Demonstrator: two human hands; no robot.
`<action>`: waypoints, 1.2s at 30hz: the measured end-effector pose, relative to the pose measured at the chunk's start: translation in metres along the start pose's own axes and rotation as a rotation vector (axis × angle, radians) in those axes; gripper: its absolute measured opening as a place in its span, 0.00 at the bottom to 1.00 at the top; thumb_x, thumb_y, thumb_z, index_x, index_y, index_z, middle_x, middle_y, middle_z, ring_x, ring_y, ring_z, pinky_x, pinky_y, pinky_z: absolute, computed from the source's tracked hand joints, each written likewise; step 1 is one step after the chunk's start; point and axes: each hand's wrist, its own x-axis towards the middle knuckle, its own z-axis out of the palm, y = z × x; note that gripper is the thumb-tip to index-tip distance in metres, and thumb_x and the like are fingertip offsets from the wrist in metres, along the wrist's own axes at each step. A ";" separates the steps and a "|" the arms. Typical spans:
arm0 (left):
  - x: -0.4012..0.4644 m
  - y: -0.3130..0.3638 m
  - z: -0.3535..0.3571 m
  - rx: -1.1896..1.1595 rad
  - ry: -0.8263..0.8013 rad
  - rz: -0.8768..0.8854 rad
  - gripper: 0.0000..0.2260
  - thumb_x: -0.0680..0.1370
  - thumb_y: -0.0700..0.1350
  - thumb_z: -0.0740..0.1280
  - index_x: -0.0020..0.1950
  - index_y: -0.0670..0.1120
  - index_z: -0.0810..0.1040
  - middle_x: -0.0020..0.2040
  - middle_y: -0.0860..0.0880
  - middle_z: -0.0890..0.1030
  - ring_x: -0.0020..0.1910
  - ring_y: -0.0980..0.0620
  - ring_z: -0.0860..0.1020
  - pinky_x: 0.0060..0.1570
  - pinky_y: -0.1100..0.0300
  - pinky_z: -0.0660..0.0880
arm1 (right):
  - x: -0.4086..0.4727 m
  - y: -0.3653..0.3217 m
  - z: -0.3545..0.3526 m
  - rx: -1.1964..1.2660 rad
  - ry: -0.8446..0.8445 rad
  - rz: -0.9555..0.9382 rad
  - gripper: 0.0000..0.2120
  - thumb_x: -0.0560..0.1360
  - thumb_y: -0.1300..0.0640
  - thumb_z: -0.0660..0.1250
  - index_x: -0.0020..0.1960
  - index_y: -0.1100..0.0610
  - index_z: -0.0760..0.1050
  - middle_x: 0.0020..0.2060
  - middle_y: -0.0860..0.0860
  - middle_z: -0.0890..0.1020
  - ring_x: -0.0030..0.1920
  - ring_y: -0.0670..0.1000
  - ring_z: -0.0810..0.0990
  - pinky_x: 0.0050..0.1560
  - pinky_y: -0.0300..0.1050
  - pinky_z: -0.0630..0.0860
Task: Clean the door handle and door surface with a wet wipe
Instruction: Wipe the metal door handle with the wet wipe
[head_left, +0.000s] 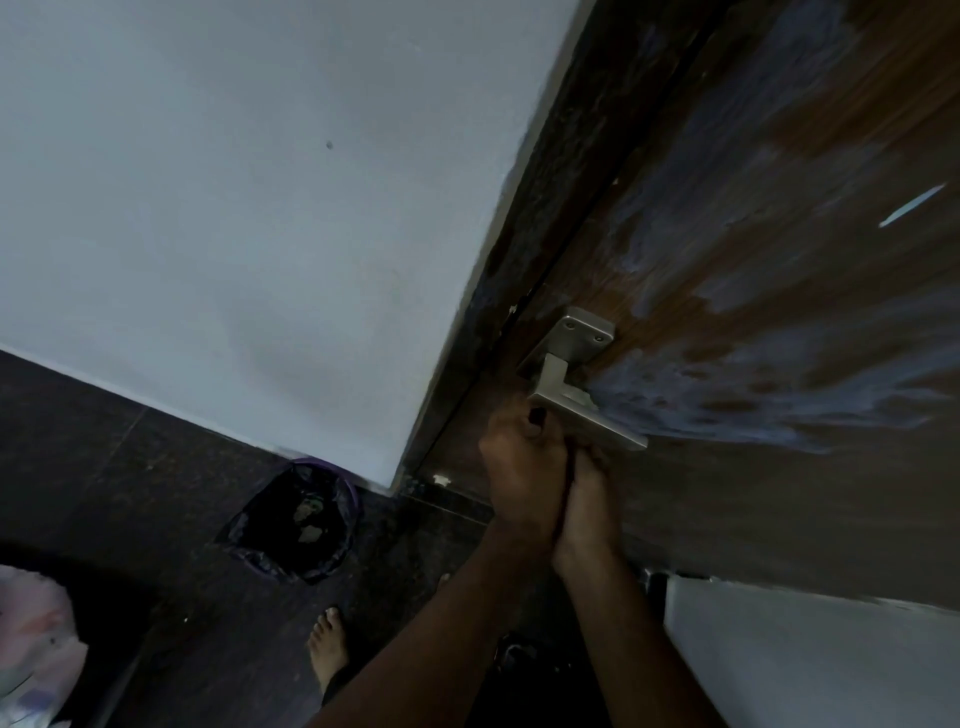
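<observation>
A brown wooden door (753, 270) fills the right side, with pale blue-grey smears across its surface. Its square metal door handle (582, 364) sticks out near the door's left edge, the lever pointing right. My left hand (522, 467) is curled just below the lever's near end, fingers closed against it. Pressed beside it, my right hand (592, 499) reaches up, its fingertips touching the lever's underside. No wet wipe shows; whatever lies between my hands is hidden.
A white wall (234, 208) meets the dark door frame (524, 260) on the left. On the dark floor stands a bin lined with a black bag (296, 525). My bare foot (327, 644) is below it. A white panel (810, 654) sits lower right.
</observation>
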 end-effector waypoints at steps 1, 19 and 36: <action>-0.001 0.002 0.000 -0.019 0.005 0.013 0.05 0.74 0.44 0.64 0.43 0.48 0.80 0.40 0.49 0.83 0.39 0.50 0.82 0.41 0.50 0.81 | 0.002 -0.001 -0.002 0.024 0.005 0.003 0.14 0.81 0.52 0.62 0.58 0.57 0.83 0.53 0.58 0.86 0.56 0.59 0.84 0.58 0.57 0.80; -0.004 -0.010 -0.035 0.121 -0.047 0.225 0.07 0.79 0.41 0.71 0.54 0.48 0.86 0.47 0.62 0.82 0.48 0.71 0.79 0.49 0.74 0.75 | 0.005 -0.019 0.013 0.214 -0.102 0.152 0.15 0.79 0.54 0.67 0.62 0.61 0.80 0.58 0.59 0.84 0.62 0.59 0.80 0.69 0.58 0.74; 0.007 0.001 -0.038 0.065 -0.094 0.103 0.16 0.76 0.40 0.73 0.49 0.64 0.80 0.40 0.72 0.80 0.43 0.71 0.80 0.43 0.81 0.71 | 0.018 -0.022 0.012 0.294 -0.059 0.228 0.10 0.79 0.62 0.66 0.40 0.56 0.80 0.32 0.51 0.84 0.33 0.49 0.81 0.36 0.43 0.77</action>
